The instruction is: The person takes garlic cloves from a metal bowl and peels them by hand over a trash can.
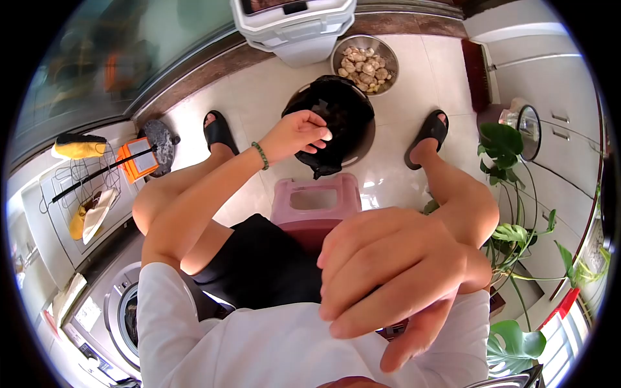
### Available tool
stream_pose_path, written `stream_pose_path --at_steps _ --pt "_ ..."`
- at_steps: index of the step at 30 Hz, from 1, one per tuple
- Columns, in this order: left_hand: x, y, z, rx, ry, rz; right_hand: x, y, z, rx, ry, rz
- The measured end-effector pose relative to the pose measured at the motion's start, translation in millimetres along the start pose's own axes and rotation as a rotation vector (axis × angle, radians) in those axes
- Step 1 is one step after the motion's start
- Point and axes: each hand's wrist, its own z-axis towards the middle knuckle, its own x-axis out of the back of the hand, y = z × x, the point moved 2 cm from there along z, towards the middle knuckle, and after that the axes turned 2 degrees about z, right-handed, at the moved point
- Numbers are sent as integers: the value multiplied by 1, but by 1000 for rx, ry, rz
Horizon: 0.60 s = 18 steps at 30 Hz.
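My left hand point(299, 137), with a green bead bracelet point(260, 155) at its wrist, is over a bin lined with a black plastic bag point(346, 119). Its thumb and fingers are pinched on a small pale piece point(327, 136) that looks like a garlic clove. Close to the camera, above my lap, my right hand point(401, 268) is raised with loosely bent fingers and the thumb hanging apart. Nothing shows in it, though its palm is turned away. Beyond the bin, a metal bowl point(392, 68) on the floor holds several garlic bulbs point(364, 66).
A pink plastic stool point(317, 178) stands between my legs. Behind the bin is a grey-white container point(297, 32). Leafy plants point(508, 145) and white cabinets point(550, 97) line the right side. A washing machine point(123, 304) and a wire rack point(81, 174) are on the left.
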Motion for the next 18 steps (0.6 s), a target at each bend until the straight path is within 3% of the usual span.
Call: stream_pose_path --at_steps 7,9,11,12,13,18 --pt "-3 5 4 6 22 28 7 13 -13 41 103 -7" --pt "-3 2 6 -20 34 46 28 28 -21 -95 192 -161" --pt "-1 -4 9 -331 81 112 59 54 -37 -413 353 -230" --pt "-4 3 2 -252 98 75 66 64 -37 -551 493 -257" --pt "-4 4 2 -257 99 79 78 92 -51 -474 660 -317" --pt "-3 10 0 -346 67 46 88 133 -69 -529 599 -527"
